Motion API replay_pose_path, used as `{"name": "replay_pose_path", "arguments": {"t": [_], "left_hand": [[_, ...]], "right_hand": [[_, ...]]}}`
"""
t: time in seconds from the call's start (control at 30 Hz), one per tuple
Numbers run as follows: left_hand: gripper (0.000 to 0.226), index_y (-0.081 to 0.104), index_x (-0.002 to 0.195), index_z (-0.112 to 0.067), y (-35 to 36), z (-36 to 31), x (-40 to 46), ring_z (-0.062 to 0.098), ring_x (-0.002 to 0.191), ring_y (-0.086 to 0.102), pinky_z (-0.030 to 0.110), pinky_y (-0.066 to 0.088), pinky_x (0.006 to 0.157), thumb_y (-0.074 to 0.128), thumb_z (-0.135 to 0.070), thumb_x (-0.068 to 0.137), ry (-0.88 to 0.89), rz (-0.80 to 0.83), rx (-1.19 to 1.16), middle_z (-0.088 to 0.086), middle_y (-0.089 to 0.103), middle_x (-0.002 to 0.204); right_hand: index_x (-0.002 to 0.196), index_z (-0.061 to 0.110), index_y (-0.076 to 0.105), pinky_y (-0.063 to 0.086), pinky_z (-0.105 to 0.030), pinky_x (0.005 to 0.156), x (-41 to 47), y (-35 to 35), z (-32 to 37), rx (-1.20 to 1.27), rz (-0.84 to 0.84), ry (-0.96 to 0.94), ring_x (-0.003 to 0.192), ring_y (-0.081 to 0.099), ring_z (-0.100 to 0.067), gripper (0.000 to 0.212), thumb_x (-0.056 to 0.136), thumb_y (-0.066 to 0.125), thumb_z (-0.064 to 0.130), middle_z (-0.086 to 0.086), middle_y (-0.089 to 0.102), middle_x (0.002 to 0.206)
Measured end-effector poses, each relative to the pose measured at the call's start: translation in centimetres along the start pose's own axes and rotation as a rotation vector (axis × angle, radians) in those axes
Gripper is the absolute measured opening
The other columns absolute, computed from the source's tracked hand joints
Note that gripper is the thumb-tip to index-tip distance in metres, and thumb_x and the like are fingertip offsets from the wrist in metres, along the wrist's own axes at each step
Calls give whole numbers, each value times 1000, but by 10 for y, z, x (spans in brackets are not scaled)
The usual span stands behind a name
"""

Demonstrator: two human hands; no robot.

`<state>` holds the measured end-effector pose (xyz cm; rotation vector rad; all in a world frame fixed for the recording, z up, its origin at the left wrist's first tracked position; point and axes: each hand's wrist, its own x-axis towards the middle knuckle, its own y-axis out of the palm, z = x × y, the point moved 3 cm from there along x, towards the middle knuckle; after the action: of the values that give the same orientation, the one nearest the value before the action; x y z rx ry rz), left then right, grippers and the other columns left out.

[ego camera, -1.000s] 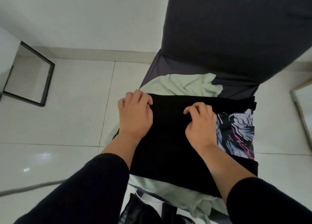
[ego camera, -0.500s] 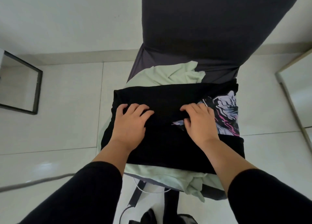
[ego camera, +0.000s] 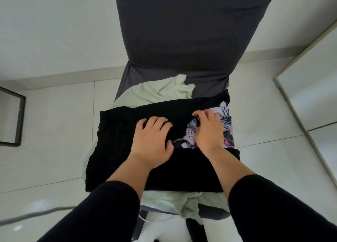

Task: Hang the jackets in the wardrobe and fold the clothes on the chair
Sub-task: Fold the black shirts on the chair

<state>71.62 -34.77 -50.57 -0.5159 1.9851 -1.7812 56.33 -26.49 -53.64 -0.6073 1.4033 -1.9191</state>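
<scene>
Your left hand point(ego camera: 152, 143) and right hand point(ego camera: 207, 130) press flat, fingers slightly spread, on the black garment point(ego camera: 116, 150) lying across the chair point(ego camera: 182, 41) seat, long axis left-to-right; its printed patch point(ego camera: 228, 136) sits under your right hand.

No text, label, brand or number can be read anywhere. The only marking is a white, purple and pink print point(ego camera: 226, 130) on the black garment point(ego camera: 116, 150), partly covered by the right hand point(ego camera: 207, 130); it shows swirling shapes, not letters.
</scene>
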Motion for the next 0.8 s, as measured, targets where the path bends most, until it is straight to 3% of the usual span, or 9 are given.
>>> {"name": "replay_pose_path", "arguments": {"t": [0.13, 0.27, 0.37, 0.43, 0.53, 0.67, 0.8], "left_hand": [[48, 42, 134, -26, 20, -38, 49, 17, 120, 40, 36, 31, 93, 42, -45, 89, -12, -2, -55, -7, 45, 132], [41, 42, 131, -24, 30, -63, 96, 20, 117, 42, 37, 32, 89, 40, -41, 94, -81, 10, -50, -2, 45, 127], [28, 50, 119, -22, 32, -73, 117, 21, 107, 50, 36, 32, 83, 45, -33, 94, -111, -27, -90, -2, 53, 116], [20, 54, 108, -21, 30, -76, 121, 21, 92, 57, 36, 33, 75, 51, -29, 90, -70, -86, -102, -2, 59, 102], [17, 52, 101, -21, 29, -75, 116, 21, 74, 62, 34, 38, 66, 47, -27, 87, 2, -188, -90, -4, 63, 87], [19, 45, 104, -22, 27, -76, 106, 22, 73, 63, 34, 42, 63, 39, -25, 86, 40, -207, -147, -2, 65, 88], [29, 45, 103, -22, 23, -83, 97, 25, 73, 63, 35, 42, 65, 39, -22, 75, 87, -225, -142, 1, 65, 89]], "right_hand": [[123, 18, 54, 40, -39, 87, 34, -6, -39, 120, -104, 60, 112, 46, -30, 54, 75, 53, -7, -9, 45, 127], [123, 24, 53, 43, -39, 81, 68, -10, -61, -8, -45, -163, 107, 47, -29, 57, 73, 60, -2, -3, 43, 134], [101, 22, 59, 25, -31, 72, 84, -12, -73, -88, 0, -275, 101, 46, -28, 33, 72, 57, 7, 1, 56, 111], [83, 20, 54, 21, -32, 70, 90, -20, -78, -83, -27, -308, 93, 47, -29, 19, 64, 52, 15, 1, 56, 91], [83, 21, 50, 22, -35, 78, 95, -25, -88, -159, 54, -375, 96, 46, -25, 19, 66, 56, 20, 4, 55, 89], [83, 20, 53, 20, -38, 80, 95, -35, -110, -257, -11, -341, 85, 51, -25, 15, 71, 58, 26, 3, 64, 79], [82, 21, 42, 16, -34, 71, 74, -40, -144, -273, -21, -89, 66, 41, -24, 21, 73, 56, 10, 3, 52, 60]]}}
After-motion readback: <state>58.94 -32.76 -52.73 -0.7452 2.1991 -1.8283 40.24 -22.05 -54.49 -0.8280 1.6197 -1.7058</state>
